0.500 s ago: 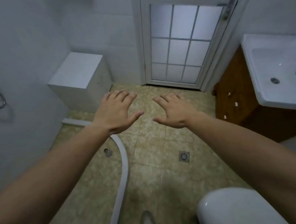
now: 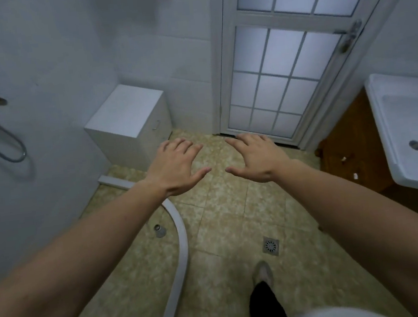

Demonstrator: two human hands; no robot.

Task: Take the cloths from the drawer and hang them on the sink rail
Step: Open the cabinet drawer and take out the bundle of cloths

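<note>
Tiled bathroom, beige floor (image 2: 223, 208). White drawer cabinet (image 2: 131, 120) at far left, drawer front with handle facing right toward the glazed door (image 2: 279, 73). Sink (image 2: 407, 137) at right. Left hand (image 2: 178, 166) and right hand (image 2: 257, 158): outstretched, fingers spread, holding nothing. Cloths not visible.

The floor (image 2: 223, 208) is tiled in mottled beige and tan with thin darker joints. At upper left the walls (image 2: 63, 57) are pale grey-white tile, and the small cabinet (image 2: 126, 120) is plain white. The door (image 2: 278, 68) at upper right is white-framed with a grid of frosted panes. At the right edge a white sink (image 2: 407, 137) sits on a reddish-brown wooden cupboard (image 2: 348, 148).
</note>
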